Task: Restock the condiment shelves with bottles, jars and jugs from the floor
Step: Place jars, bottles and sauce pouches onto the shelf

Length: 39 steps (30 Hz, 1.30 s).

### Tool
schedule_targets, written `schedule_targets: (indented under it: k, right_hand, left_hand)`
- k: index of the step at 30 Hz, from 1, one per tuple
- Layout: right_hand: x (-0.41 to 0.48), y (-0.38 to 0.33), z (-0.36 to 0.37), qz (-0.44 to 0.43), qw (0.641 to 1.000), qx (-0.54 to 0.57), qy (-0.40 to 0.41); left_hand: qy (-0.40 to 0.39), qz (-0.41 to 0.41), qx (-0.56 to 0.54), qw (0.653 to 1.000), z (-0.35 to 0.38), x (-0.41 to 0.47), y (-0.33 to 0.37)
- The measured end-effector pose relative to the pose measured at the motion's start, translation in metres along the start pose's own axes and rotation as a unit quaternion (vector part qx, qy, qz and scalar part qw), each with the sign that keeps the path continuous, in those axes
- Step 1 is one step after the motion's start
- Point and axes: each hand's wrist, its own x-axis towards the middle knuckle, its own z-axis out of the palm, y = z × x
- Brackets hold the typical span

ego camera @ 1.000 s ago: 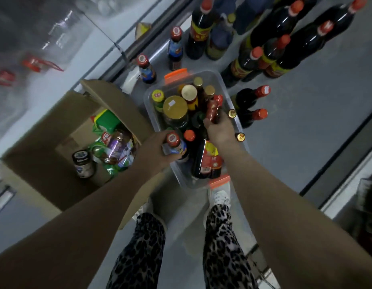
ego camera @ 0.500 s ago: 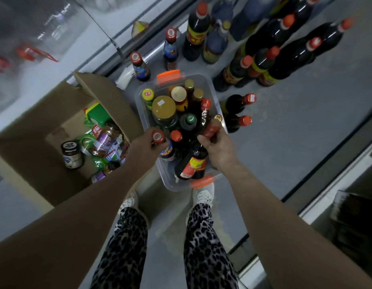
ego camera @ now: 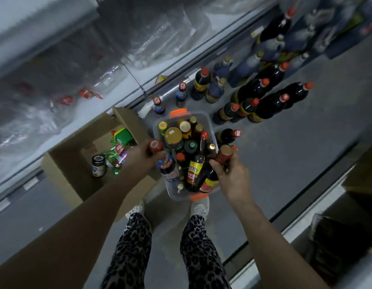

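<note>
A clear plastic bin (ego camera: 210,123) with orange handles stands on the floor between my feet, packed with several sauce bottles and jars. My left hand (ego camera: 139,158) grips the neck of a red-capped bottle with a blue label (ego camera: 167,165), lifted at the bin's left edge. My right hand (ego camera: 232,176) grips the neck of a dark sauce bottle with a red shrink cap (ego camera: 221,155), tilted over the bin's right side. A gold-lidded jar (ego camera: 173,135) sits in the bin's middle.
An open cardboard box (ego camera: 72,161) with jars and packets lies to the left. Several tall dark bottles (ego camera: 262,101) with red caps stand on the grey floor beyond the bin. A shelf base (ego camera: 110,101) wrapped in plastic runs along the upper left.
Both hands have risen with their bottles, lifting them higher out of the bin. The view has pulled back and tilted up, showing more of the shelf and floor bottles.
</note>
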Motion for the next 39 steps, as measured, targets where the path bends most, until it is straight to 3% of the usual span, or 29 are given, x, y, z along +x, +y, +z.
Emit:
schedule_targets:
  k: [6, 12, 26, 33, 39]
  right_hand:
    - [-0.015, -0.094, -0.087, -0.1, 0.994, -0.034, -0.003]
    - [-0.039, -0.21, -0.161, -0.218, 0.975, -0.045, -0.016]
    - [-0.084, -0.408, -0.251, -0.386, 0.919, -0.073, 0.001]
    - [-0.119, -0.488, -0.262, -0.43, 0.9, -0.059, 0.026]
    - [-0.152, -0.546, -0.257, -0.422, 0.905, -0.006, 0.059]
  left_hand:
    - [0.018, 0.012, -0.17, 0.985, -0.079, -0.057, 0.088]
    - [0.109, 0.082, -0.274, 0.952, -0.144, -0.117, 0.192]
    - [0.209, 0.193, -0.348, 0.893, -0.271, -0.217, 0.317]
    - [0.215, 0.261, -0.318, 0.886, -0.356, -0.246, 0.347]
    - [0.201, 0.296, -0.305, 0.883, -0.417, -0.26, 0.343]
